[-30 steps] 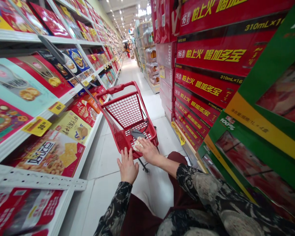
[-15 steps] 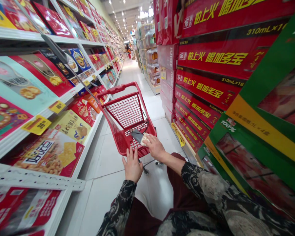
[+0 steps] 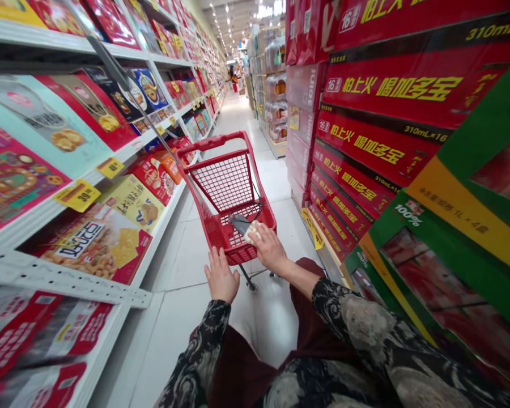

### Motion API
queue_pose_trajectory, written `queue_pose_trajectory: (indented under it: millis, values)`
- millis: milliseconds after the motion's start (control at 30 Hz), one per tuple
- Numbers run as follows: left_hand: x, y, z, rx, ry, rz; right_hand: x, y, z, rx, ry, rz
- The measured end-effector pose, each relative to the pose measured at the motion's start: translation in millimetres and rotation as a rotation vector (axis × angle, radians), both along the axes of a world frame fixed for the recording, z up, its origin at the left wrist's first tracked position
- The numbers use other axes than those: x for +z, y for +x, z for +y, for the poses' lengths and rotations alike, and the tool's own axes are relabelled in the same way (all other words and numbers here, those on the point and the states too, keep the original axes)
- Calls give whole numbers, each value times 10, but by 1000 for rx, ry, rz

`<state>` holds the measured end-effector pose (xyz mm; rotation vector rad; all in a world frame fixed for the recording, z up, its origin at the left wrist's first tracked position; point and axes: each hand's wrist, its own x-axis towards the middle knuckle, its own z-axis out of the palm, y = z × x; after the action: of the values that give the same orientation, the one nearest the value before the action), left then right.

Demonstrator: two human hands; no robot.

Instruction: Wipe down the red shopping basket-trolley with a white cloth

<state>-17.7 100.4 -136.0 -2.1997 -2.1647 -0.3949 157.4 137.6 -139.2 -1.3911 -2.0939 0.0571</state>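
A small red shopping cart (image 3: 221, 181) stands in the aisle just ahead of me, its mesh basket tilted toward me. My left hand (image 3: 220, 277) lies against the cart's near rim, fingers stretched out and apart. My right hand (image 3: 270, 247) rests on the rim's right side, fingers curled over a pale crumpled tissue or cloth (image 3: 251, 231). A dark flat item (image 3: 239, 224) lies in the basket beside that hand. Both my sleeves are dark with a swirl pattern.
White shelves (image 3: 123, 150) of boxed biscuits with yellow price tags (image 3: 76, 195) line the left. Stacked red drink cartons (image 3: 365, 141) and green juice cartons (image 3: 471, 215) wall the right. The white tiled aisle (image 3: 246, 122) runs far ahead, with a person at its end.
The cart and both hands have shifted slightly forward and up in view as I move along the aisle. The right hand keeps the pale tissue on the rim.
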Motion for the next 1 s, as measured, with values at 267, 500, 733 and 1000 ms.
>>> queue_pose_trajectory:
  millis: [267,500,733,1000]
  values:
    - [-81,-131,-172,-15,-6,-53,-115,-513,-21,211,69,-64]
    - [-75,-161,-99,93,-34,-287,-40,-305,7,103,36,-46]
    - [-86,-184,-41,103,-36,-427,-50,-930,160,288,108,-115]
    - [-131,-245,-47,161,-95,-377,40,-1117,478,369,158,-191]
